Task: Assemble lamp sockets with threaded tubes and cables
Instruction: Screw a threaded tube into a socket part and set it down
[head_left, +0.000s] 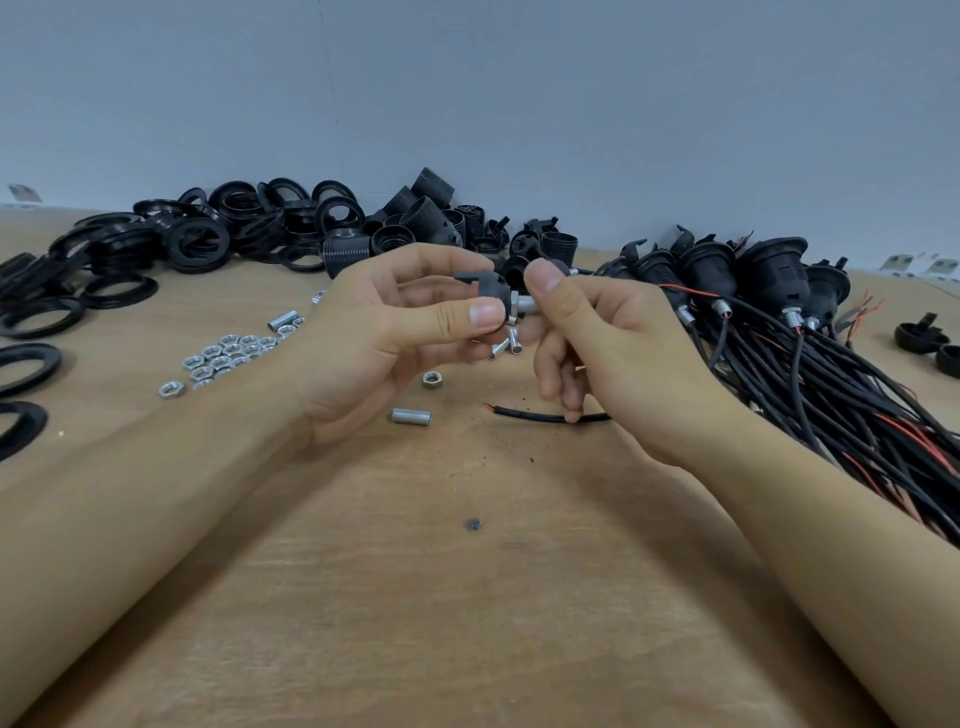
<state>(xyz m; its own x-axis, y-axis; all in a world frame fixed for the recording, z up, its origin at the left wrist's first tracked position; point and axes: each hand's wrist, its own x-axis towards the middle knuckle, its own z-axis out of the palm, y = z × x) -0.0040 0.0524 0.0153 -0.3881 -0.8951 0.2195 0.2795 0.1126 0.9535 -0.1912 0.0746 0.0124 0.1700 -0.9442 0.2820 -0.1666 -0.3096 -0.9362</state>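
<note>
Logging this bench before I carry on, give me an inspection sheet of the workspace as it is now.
Surface: wooden table, dark specks.
Job's things: socket base with threaded tube held mid-air; finished sockets at right.
Clutter: black rings, hex nuts, loose tube.
Grips: left hand grips the base; right hand pinches the tube.
Cables: black bundle; single cable.
Surroundings: grey wall.

Both forearms are bare to the frame edge, and the hands (467, 332) wear nothing.
</note>
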